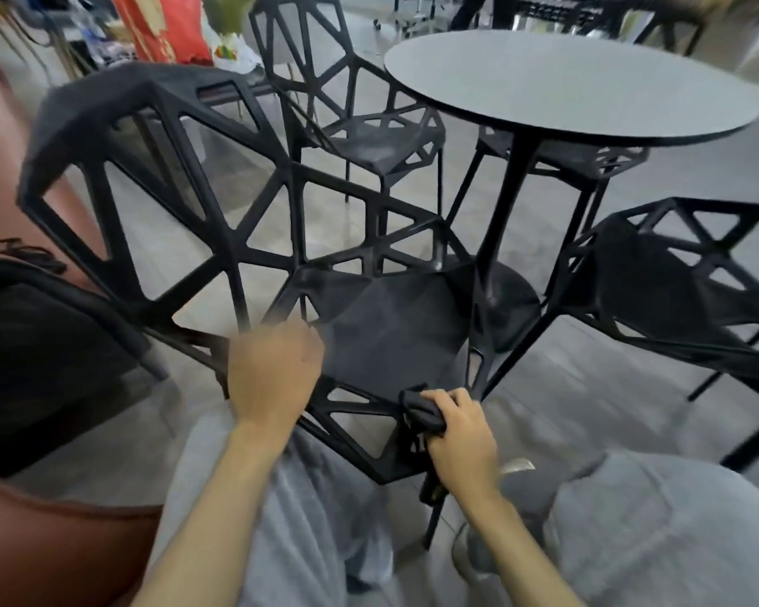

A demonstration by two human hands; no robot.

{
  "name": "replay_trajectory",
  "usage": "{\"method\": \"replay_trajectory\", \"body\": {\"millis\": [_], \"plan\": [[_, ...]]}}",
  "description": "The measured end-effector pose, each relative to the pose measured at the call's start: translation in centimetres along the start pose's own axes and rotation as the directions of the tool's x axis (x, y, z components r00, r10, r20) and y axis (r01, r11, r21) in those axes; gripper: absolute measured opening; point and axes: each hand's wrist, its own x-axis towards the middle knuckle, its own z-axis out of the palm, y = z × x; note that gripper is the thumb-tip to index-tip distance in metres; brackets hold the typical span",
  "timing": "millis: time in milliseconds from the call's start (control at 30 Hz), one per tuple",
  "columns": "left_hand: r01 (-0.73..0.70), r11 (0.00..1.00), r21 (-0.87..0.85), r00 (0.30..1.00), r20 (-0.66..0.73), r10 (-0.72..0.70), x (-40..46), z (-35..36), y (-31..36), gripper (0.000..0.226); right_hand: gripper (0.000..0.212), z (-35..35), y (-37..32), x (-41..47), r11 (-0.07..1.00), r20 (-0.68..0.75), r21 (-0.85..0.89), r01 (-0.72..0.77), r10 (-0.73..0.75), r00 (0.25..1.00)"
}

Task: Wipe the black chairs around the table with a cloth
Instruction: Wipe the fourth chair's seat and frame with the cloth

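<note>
A black lattice chair stands right in front of me, its back to the left. My right hand grips a dark cloth against the seat's front right corner. My left hand, blurred, has its fingers curled over the seat's left front edge; whether it grips the frame I cannot tell. A round grey table stands beyond the chair. Other black chairs stand at the right, at the back left and behind the table.
My grey-trousered knees flank the chair's front leg. A black bag lies at the left on a brown surface. A red bag and clutter sit at the back left. Grey tiled floor shows between the chair legs.
</note>
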Motion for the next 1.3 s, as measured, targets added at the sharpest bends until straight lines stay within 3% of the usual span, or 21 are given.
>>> {"method": "replay_trajectory", "body": {"millis": [100, 233, 300, 400, 500, 600, 667, 767, 867, 1000, 1067, 1167, 1300], "plan": [[-0.090, 0.996, 0.022, 0.996, 0.028, 0.089, -0.7, 0.7, 0.4, 0.033, 0.049, -0.3, 2.0, 3.6, 0.999, -0.111, -0.047, 0.003, -0.008, 0.994], [-0.097, 0.995, 0.025, 0.994, 0.058, 0.095, -0.8, 0.8, 0.3, 0.034, 0.050, -1.3, 3.4, 9.7, 0.982, -0.205, 0.054, -0.183, 0.190, 0.960], [-0.107, 0.993, 0.041, 0.992, 0.071, 0.104, -1.0, 0.6, 0.4, 0.034, 0.051, -1.5, 3.1, 9.5, 0.977, -0.209, 0.054, -0.208, 0.214, 0.954], [-0.066, 0.997, 0.044, 0.995, 0.076, 0.062, -0.8, 0.0, 0.9, 0.035, 0.050, -1.2, 2.1, 5.9, 0.997, -0.134, -0.040, -0.068, 0.062, 0.989], [-0.018, 0.999, 0.034, 0.998, 0.061, 0.016, -0.8, -0.1, 1.4, 0.036, 0.043, -1.0, 1.1, 1.1, 0.993, 0.022, -0.025, 0.113, -0.113, 0.993], [0.022, 0.999, 0.040, 0.998, 0.054, -0.024, -0.7, -0.1, 1.7, 0.035, 0.042, -1.4, 1.3, -0.8, 0.993, 0.112, 0.046, 0.111, -0.115, 0.987], [0.026, 0.997, 0.069, 0.997, 0.070, -0.030, -0.8, -0.2, 1.7, 0.034, 0.041, -1.6, 1.6, 0.8, 0.990, 0.131, 0.007, 0.141, -0.140, 0.981], [-0.002, 0.996, 0.095, 0.992, 0.122, -0.010, -0.8, -0.1, 1.5, 0.034, 0.035, -1.2, 1.9, 5.0, 0.977, 0.046, -0.110, 0.185, -0.180, 0.982], [-0.035, 0.995, 0.098, 0.992, 0.128, 0.022, -1.0, -0.1, 1.4, 0.032, 0.041, -1.1, 3.1, 9.5, 0.989, -0.136, -0.148, 0.024, -0.044, 0.990], [-0.068, 0.994, 0.090, 0.990, 0.131, 0.056, -0.9, -0.1, 1.3, 0.031, 0.045, -1.1, 4.9, 11.9, 0.968, -0.306, 0.105, -0.228, 0.250, 0.919], [-0.072, 0.995, 0.074, 0.990, 0.126, 0.063, -0.7, 0.1, 1.5, 0.031, 0.047, -0.8, 4.9, 10.2, 0.944, -0.303, 0.225, -0.243, 0.305, 0.903], [-0.066, 0.997, -0.027, 0.986, 0.152, 0.070, 0.0, 0.7, 3.9, 0.025, 0.049, -0.4, 4.6, 5.1, 0.933, -0.262, 0.305, -0.188, 0.273, 0.926], [-0.206, 0.971, -0.120, 0.909, 0.343, 0.236, 2.3, 2.9, 8.9, 0.014, 0.038, 0.0, 5.5, 4.8, 0.928, -0.264, 0.339, -0.153, 0.250, 0.932]]}}
